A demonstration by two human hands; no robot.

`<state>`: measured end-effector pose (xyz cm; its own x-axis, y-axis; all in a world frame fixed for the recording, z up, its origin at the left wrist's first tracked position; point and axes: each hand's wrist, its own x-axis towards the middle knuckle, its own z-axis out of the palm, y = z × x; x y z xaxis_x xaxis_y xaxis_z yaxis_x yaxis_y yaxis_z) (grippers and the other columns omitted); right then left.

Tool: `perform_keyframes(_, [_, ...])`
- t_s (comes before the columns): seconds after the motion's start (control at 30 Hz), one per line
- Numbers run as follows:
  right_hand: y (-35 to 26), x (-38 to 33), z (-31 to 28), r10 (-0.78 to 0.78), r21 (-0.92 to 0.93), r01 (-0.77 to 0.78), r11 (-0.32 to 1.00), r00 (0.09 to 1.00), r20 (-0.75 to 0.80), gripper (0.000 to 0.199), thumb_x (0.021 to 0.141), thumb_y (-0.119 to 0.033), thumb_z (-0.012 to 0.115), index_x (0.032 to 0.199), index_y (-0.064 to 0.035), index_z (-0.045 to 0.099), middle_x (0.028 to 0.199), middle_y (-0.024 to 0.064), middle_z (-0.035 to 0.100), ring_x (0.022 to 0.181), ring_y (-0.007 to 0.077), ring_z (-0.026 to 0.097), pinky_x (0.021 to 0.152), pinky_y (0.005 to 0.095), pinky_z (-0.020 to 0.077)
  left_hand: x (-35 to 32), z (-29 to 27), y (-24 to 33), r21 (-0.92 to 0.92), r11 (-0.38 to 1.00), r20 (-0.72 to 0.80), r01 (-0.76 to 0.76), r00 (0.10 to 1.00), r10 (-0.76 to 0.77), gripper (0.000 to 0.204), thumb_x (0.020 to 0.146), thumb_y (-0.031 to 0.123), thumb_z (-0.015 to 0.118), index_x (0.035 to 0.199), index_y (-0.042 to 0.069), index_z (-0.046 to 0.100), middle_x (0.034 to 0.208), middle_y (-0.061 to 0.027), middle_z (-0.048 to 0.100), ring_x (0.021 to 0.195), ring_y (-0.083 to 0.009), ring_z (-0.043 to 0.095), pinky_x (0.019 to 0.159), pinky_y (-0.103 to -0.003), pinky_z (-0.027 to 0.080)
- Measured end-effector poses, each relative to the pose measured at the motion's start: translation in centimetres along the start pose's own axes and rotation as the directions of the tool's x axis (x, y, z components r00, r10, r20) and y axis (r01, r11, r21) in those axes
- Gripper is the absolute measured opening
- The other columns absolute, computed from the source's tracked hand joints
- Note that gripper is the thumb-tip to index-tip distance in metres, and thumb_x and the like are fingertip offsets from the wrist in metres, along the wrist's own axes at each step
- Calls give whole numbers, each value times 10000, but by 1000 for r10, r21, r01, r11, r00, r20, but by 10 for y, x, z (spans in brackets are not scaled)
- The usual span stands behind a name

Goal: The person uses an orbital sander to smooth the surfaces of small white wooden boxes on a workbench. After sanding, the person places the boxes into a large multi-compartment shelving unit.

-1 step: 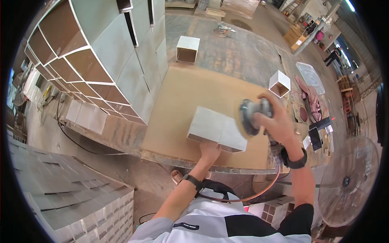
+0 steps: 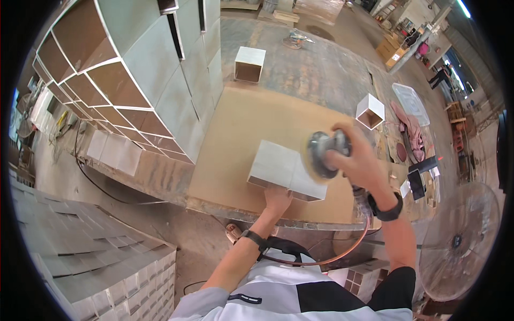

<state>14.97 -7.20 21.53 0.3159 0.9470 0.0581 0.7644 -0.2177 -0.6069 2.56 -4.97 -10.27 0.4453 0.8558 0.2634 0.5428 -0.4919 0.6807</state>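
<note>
Two white open-ended boxes (image 2: 276,163) lie side by side on a tan board (image 2: 230,125). My left hand (image 2: 278,199) is closed on their near edges where the two meet; its fingertips are partly hidden there. In my right hand (image 2: 356,155) is a round orbital sander (image 2: 323,154), the fingers wrapped around its body. The sander is tilted, its pad facing left beside the right-hand box, and it is blurred by motion. Whether the pad touches the box I cannot tell. A reddish hose (image 2: 342,258) trails from the sander past my waist.
A tall stack of white-edged boxes (image 2: 155,69) rises at the left of the table. Single boxes stand at the back (image 2: 250,64) and at the right (image 2: 370,111). Another sander (image 2: 295,39) lies farther back. A fan (image 2: 458,241) stands near my right elbow; more stacked boxes (image 2: 107,251) fill the lower left.
My right hand and the sander have shifted slightly left, closer over the right-hand box. My left hand and the two boxes stay in place.
</note>
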Motion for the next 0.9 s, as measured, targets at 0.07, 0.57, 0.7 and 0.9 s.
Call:
perform_keyframes(0.07, [3,17,35,-147,-239,143,961,989,1,504,726,-251,700,1182,-84,566,985,173,563,884,308,597,755,389,495,3,0,2,-98,994,71,45,997,-38,263,694,203,705,922,76,668,963,-143,637,904,-364,602,740,-488,493])
perform_keyframes(0.57, [19,80,129,-108,-319,145,936,985,131,506,717,-247,692,1193,-128,569,952,219,560,844,398,606,714,458,512,1,-16,9,-178,980,161,92,985,-63,481,677,153,704,1146,111,606,1109,-165,614,1045,-390,567,837,-507,478])
perform_keyframes(0.7, [13,54,135,-227,-313,277,909,956,187,483,740,-234,664,1196,-117,558,987,254,543,860,418,599,738,484,504,14,-24,18,-263,962,-146,-65,989,27,506,683,177,717,1170,107,598,1119,-167,610,1050,-389,562,844,-522,465])
perform_keyframes(0.9, [6,92,115,0,-335,66,940,981,195,413,749,-202,646,1137,-81,569,1051,294,520,873,435,600,745,508,500,4,-4,-1,-112,994,141,-11,990,27,521,716,198,704,1214,111,578,1144,-160,602,1055,-371,565,840,-507,468])
